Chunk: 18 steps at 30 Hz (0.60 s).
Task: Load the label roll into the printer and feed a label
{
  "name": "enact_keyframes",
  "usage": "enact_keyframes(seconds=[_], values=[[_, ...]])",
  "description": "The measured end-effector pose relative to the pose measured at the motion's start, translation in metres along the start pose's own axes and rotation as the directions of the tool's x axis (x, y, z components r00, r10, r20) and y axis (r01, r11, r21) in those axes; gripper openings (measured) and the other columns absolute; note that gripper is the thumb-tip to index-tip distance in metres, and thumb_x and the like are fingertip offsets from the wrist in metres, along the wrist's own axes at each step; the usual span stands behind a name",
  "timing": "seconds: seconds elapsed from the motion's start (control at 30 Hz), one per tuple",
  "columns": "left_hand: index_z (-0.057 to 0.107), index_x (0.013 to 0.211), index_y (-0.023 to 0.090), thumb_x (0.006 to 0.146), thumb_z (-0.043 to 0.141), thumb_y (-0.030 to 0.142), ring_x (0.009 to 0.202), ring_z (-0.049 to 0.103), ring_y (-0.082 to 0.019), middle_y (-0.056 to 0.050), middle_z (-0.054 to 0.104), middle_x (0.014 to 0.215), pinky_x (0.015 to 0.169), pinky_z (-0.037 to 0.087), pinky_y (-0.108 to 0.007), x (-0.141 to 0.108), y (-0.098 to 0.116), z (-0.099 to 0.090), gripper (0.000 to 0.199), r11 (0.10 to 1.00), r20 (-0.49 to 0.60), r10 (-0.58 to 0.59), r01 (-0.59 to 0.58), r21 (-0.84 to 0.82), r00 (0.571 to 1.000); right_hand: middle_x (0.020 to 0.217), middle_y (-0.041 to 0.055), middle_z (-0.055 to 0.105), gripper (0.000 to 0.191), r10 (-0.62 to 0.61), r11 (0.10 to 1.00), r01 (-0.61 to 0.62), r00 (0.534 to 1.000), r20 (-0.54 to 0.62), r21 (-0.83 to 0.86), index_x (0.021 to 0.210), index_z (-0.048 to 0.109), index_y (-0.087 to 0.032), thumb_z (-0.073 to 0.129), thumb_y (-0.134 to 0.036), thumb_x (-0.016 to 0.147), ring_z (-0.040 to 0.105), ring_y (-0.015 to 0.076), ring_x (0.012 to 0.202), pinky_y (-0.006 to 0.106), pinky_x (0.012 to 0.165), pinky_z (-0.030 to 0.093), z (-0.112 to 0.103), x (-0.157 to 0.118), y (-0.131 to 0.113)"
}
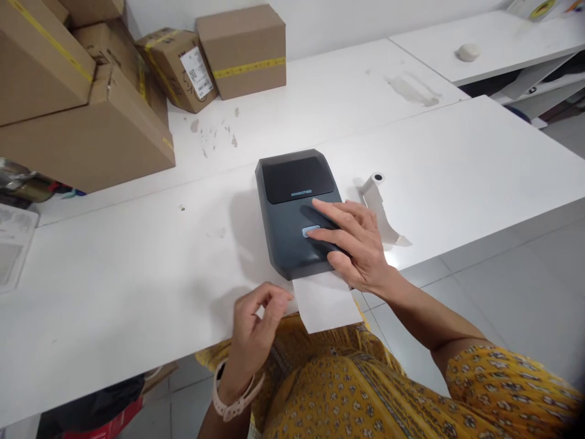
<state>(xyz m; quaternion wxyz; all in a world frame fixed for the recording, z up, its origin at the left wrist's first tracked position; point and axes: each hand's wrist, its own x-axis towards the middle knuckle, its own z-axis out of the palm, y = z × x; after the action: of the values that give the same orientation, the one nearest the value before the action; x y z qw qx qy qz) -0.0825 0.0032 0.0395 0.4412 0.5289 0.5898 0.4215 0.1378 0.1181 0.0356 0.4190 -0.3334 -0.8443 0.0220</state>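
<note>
A dark label printer (286, 247) stands on the white table with blank white paper (324, 302) sticking out of its front, over the table edge. My right hand (361, 244) lies across the printer's right side, fingers spread, one fingertip on the light-coloured button (311, 231). Left of the paper, my left hand (260, 314) is at the table's front edge, fingers curled and a fingertip close to the paper's edge. No object shows in it. Right of the printer lies a small paper roll (377, 178) with its loose end unrolled toward the front.
Cardboard boxes (132, 134) are stacked at the back left, and another taped box (249, 52) stands against the wall. A pale round object (468, 52) sits on the far right table. The white table (114, 274) ends just in front of me.
</note>
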Motion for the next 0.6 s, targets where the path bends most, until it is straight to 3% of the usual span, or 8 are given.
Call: enact_keyframes(seconds=[0.13, 0.23, 0.37, 0.5, 0.6], values=[[0.078, 0.080, 0.022, 0.101, 0.060, 0.041, 0.057, 0.053, -0.012, 0.000, 0.063, 0.064, 0.054, 0.040, -0.026, 0.022, 0.015, -0.024, 0.033, 0.986, -0.271, 0.166, -0.156, 0.059, 0.948, 0.153, -0.0051, 0.064, 0.040, -0.041, 0.996, 0.048, 0.995, 0.092, -0.070, 0.108, 0.074, -0.031, 0.036, -0.041, 0.111, 0.047, 0.0282, 0.152, 0.057, 0.135, 0.011, -0.007, 0.015, 0.000], [0.078, 0.077, 0.021, 0.101, 0.061, 0.037, 0.055, 0.052, -0.010, 0.001, 0.063, 0.062, 0.053, 0.040, -0.025, 0.048, 0.029, -0.030, 0.034, 0.961, -0.389, 0.277, -0.258, 0.103, 0.879, 0.147, -0.0048, 0.068, 0.037, -0.072, 0.997, 0.076, 0.989, 0.126, -0.022, 0.090, 0.070, -0.027, 0.040, -0.032, 0.111, 0.042, 0.0258, 0.157, 0.056, 0.137, 0.002, -0.003, 0.024, 0.003], [0.076, 0.077, 0.019, 0.100, 0.062, 0.035, 0.055, 0.053, -0.009, 0.001, 0.063, 0.063, 0.052, 0.042, -0.023, 0.082, 0.029, -0.024, 0.031, 0.945, -0.437, 0.319, -0.315, 0.085, 0.841, 0.147, -0.0029, 0.068, 0.031, -0.025, 0.999, 0.019, 0.988, 0.151, 0.038, 0.092, 0.069, -0.026, 0.044, -0.029, 0.109, 0.041, 0.0266, 0.158, 0.062, 0.136, 0.003, 0.003, 0.023, 0.006], [0.077, 0.091, 0.020, 0.098, 0.065, 0.042, 0.064, 0.058, -0.011, -0.001, 0.070, 0.076, 0.056, 0.046, -0.022, 0.098, 0.004, -0.011, 0.027, 0.979, -0.431, 0.181, -0.202, -0.003, 0.884, 0.155, -0.0004, 0.062, 0.025, 0.024, 0.988, -0.031, 0.999, 0.046, 0.152, 0.112, 0.070, -0.029, 0.046, -0.033, 0.108, 0.041, 0.0284, 0.157, 0.065, 0.133, 0.017, 0.009, -0.001, 0.006], [0.077, 0.112, 0.022, 0.097, 0.066, 0.049, 0.084, 0.067, -0.015, -0.007, 0.077, 0.102, 0.064, 0.052, -0.025, 0.098, -0.015, -0.003, 0.033, 0.990, -0.356, 0.095, -0.124, -0.061, 0.930, 0.169, 0.0035, 0.045, 0.038, 0.224, 0.927, -0.175, 0.968, -0.114, 0.331, 0.136, 0.064, -0.030, 0.041, -0.043, 0.109, 0.040, 0.0302, 0.158, 0.061, 0.126, 0.036, 0.024, -0.030, 0.004]])
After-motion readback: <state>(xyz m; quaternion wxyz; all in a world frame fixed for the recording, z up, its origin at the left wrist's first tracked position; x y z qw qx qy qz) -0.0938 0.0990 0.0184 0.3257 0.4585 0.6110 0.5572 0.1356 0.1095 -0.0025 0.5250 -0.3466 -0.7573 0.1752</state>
